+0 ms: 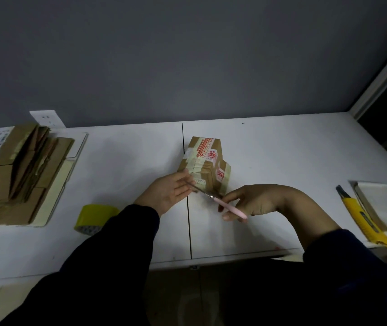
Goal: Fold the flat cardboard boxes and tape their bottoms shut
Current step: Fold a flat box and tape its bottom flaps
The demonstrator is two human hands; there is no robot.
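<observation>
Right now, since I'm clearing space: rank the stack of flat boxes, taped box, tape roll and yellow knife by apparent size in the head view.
1. stack of flat boxes
2. taped box
3. tape roll and yellow knife: too alike to rank

Left sleeve (107, 255): long, very dark, navy or black; plain cloth with soft folds, running from the lower left of the frame to the centre; cuff ends at the wrist.
Right sleeve (357, 267): same dark plain cloth, lower right of the frame; cuff sits farther up, leaving the wrist and part of the forearm bare.
Left grip (167, 192): bare.
Right grip (256, 201): bare.
Markings: light too dim to tell any print or seam.
</observation>
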